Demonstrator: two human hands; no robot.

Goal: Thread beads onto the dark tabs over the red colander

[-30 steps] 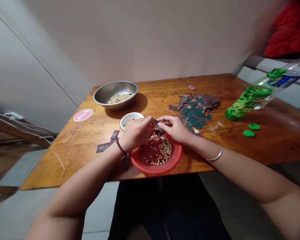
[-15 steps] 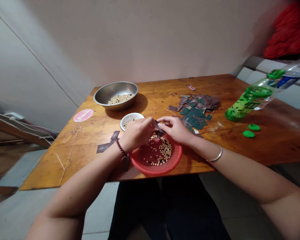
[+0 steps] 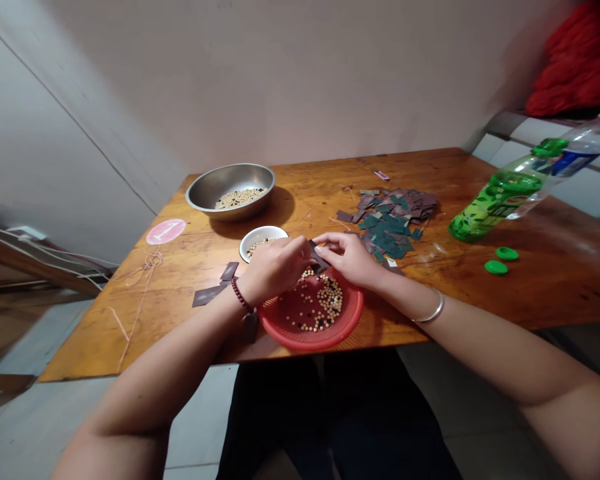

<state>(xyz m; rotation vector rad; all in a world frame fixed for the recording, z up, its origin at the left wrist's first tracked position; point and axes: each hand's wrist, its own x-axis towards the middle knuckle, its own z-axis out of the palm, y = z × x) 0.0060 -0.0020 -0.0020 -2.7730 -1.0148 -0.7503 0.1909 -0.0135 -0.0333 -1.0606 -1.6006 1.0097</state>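
Above the far rim of a red plastic basket (image 3: 311, 344), my two hands meet at a small flat dark brown piece (image 3: 319, 257), perhaps a little pouch. My right hand (image 3: 353, 259) pinches its right side between thumb and fingers. My left hand (image 3: 283, 265) is closed at its left side, its fingertips mostly hidden behind the knuckles. Pale and black beads (image 3: 330, 300) lie inside the basket. Partly covered by my left hand, a small white bowl (image 3: 253, 235) holds more such beads.
A steel basin (image 3: 196, 195) with beads stands at the back left. Brown and green flat pieces (image 3: 393, 223) are heaped right of centre. Two plastic bottles (image 3: 500, 200) and green caps (image 3: 497, 267) are on the right. Loose string (image 3: 151, 261) and a pink number disc (image 3: 165, 231) lie left.
Both hands stay over the basket with the brown piece between them. My left fingers have shifted very slightly; the view has barely moved.
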